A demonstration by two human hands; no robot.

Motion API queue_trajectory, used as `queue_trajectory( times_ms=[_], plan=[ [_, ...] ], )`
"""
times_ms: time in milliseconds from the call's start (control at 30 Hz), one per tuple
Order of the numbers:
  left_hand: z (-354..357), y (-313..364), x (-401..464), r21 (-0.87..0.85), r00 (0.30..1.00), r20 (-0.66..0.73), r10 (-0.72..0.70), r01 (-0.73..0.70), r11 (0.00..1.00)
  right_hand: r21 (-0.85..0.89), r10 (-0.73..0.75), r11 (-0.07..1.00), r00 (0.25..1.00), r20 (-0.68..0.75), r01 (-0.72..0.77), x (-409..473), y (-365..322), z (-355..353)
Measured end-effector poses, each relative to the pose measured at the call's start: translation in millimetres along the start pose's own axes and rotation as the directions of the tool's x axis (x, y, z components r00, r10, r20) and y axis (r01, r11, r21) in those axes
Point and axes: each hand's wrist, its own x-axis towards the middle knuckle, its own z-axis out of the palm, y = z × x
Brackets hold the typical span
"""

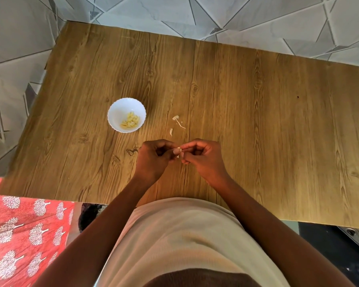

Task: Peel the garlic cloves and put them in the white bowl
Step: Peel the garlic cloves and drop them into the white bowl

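Left hand (153, 157) and right hand (203, 156) both pinch one garlic clove (177, 150) just above the tabletop (257, 112), likely stripping skin; peeled cloves (130, 120) sit in white bowl (120, 109); skin scraps (176, 121) lie near hands.

— What do we record for the surface (257, 104)?
— Wood-grain top. We note a white bowl (126, 114) left of centre, peeled garlic cloves (130, 120) inside.
— Anything else on it?
— Scraps of garlic skin (177, 121) lie loose just right of the bowl, apart from it.
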Motion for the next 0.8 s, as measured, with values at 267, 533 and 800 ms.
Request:
queue_trajectory(
  times_ms=[267,533,800],
  plan=[
    [5.6,-2.6,-4.0,-0.414,0.962,0.087,-0.259,0.271,0.869,0.045,0.025,0.999,1.000,-0.009,-0.025,2.1,-3.2,-0.3],
    [3.7,-5.3,-6.0,-0.184,0.996,-0.012,-0.093,0.090,0.979,0.015,0.034,0.999,0.999,0.002,-0.034,3.6,0.1,2.1],
    [-7.6,-30.4,-7.2,0.325,0.951,-0.236,0.199,-0.115,0.938,-0.320,-0.180,0.933,0.984,-0.014,0.166,7.0,19.3,-1.6]
  ],
)
